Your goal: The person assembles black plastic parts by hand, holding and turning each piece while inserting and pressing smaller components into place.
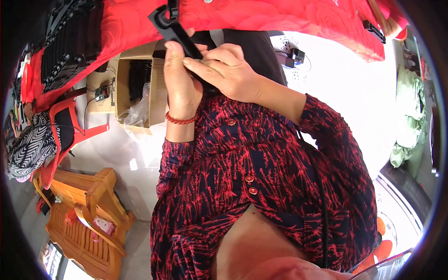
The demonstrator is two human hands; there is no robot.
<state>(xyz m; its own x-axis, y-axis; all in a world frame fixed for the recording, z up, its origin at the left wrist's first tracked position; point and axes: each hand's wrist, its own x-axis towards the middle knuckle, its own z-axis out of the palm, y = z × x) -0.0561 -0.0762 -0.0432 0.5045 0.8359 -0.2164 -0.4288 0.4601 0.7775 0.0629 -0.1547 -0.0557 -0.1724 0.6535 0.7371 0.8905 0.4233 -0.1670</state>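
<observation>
A long, flat black piece with a rounded cut-out near its far end [175, 32] slants up and left in front of me, just short of the red-covered table. My left hand [179, 77], with a red beaded bracelet at the wrist, is closed around its near part, thumb along the side. From the right, my right hand [233, 72] presses its fingers on the near end of the same piece. That end is covered by my fingers, so I cannot tell its full shape. Dark trousers [254, 46] show behind my hands.
Black pieces lie stacked [70, 46] on the left of the red tablecloth [261, 16]. Under it stands an open cardboard box [123, 88] with dark items and clear plastic. A red chair [58, 135] and wooden bench [88, 219] are at left. Another person's arm [380, 16] reaches in far right.
</observation>
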